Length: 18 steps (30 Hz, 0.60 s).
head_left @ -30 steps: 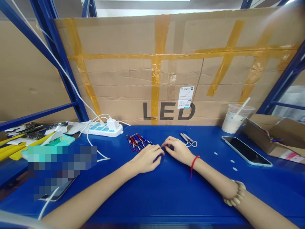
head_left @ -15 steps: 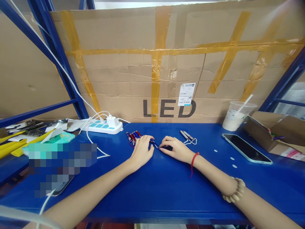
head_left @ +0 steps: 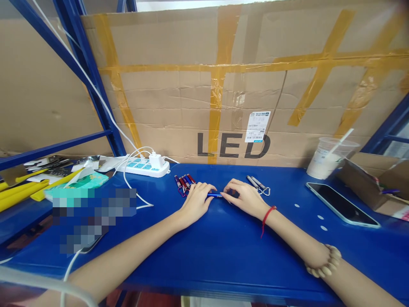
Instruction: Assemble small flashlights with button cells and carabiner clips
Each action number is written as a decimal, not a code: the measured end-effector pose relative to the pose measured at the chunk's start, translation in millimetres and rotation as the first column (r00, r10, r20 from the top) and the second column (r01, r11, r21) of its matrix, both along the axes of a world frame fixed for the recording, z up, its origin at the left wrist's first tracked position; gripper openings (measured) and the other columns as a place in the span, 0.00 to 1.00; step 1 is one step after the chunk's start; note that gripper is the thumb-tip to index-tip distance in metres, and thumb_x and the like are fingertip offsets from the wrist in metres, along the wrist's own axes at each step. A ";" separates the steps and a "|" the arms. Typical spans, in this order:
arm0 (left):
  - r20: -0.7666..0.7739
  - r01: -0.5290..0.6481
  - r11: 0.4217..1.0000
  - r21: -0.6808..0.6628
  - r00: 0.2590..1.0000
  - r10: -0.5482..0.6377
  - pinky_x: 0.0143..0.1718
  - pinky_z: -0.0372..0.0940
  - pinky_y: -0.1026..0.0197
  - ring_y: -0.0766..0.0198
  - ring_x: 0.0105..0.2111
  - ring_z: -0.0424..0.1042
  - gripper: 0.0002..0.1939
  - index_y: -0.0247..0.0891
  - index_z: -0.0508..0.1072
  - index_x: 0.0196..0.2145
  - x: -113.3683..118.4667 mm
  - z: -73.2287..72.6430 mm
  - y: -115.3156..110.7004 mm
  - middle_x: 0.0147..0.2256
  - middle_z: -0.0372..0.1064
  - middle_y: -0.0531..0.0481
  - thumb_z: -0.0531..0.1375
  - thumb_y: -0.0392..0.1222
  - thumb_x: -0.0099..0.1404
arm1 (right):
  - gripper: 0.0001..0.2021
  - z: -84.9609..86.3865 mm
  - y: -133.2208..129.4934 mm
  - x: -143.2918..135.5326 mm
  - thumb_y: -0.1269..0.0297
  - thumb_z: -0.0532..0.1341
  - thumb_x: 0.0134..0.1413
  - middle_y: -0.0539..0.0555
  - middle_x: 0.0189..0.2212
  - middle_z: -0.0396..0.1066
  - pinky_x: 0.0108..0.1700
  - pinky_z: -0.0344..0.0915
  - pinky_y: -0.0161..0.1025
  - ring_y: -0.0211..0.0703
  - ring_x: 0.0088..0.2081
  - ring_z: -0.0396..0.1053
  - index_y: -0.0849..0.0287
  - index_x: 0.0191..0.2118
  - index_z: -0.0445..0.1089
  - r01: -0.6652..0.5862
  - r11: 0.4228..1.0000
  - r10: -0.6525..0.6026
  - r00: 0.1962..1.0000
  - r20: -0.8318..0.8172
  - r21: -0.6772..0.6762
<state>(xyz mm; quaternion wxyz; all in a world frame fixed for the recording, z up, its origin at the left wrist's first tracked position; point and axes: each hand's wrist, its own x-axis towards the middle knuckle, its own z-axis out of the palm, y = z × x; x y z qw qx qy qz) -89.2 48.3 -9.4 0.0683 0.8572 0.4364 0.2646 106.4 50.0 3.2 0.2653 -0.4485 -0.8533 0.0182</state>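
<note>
A slim blue cylinder (head_left: pixel 216 195) lies roughly level between the two hands, at the middle of the blue worktop (head_left: pixel 230 247) and close above or on its surface; which of the two cannot be told. The left hand (head_left: pixel 198 201) is nearly closed, palm down, its thumb and fingertips pinching the left end of the cylinder. The right hand (head_left: pixel 245 197) is curled, thumb and forefinger brought together at the right end; its remaining fingers are bent over a shaded gap, and what lies in it cannot be made out. A red cord (head_left: pixel 267 219) circles the right wrist and a beaded bracelet (head_left: pixel 327 264) sits further up the same forearm. Just beyond the left hand lies a row of red, purple and blue cylinders (head_left: pixel 183 182) with clips, partly covered by its fingers. Just beyond the right hand, two silver cylinders (head_left: pixel 258 182) lie side by side, clips toward the person. Further right are a phone (head_left: pixel 341 204), a clear plastic cup (head_left: pixel 324 160) with a straw, holding a pale drink, and an open cardboard box (head_left: pixel 367 179). A white power strip (head_left: pixel 142 166) stands at the rear left, with plugs inserted. A large taped cardboard panel (head_left: pixel 172 106) lettered "LED" stands upright behind the worktop.
</note>
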 end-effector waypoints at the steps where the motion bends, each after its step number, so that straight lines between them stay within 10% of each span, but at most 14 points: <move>1: 0.001 0.013 1.000 0.002 1.000 -0.013 0.45 0.55 0.54 0.58 0.42 0.64 0.08 0.39 0.67 0.42 0.2 0.5 -0.2 0.40 0.69 0.49 0.54 0.35 0.63 | 0.10 -0.6 0.0 -0.2 0.57 0.57 0.57 0.52 0.33 0.67 0.31 0.61 0.35 0.38 0.31 0.66 0.57 0.36 0.71 -0.034 0.999 0.034 0.999 -0.010 -0.014; 18: 0.212 0.084 0.996 -0.029 0.974 -0.076 0.42 0.55 0.59 0.63 0.37 0.67 0.06 0.38 0.66 0.39 1.8 9.6 -8.6 0.35 0.69 0.52 0.52 0.40 0.66 | 0.05 -4.9 -2.7 -7.7 0.64 0.55 0.60 0.53 0.31 0.68 0.38 0.62 0.40 0.43 0.34 0.65 0.59 0.35 0.64 -0.219 0.976 0.219 0.975 0.034 -0.011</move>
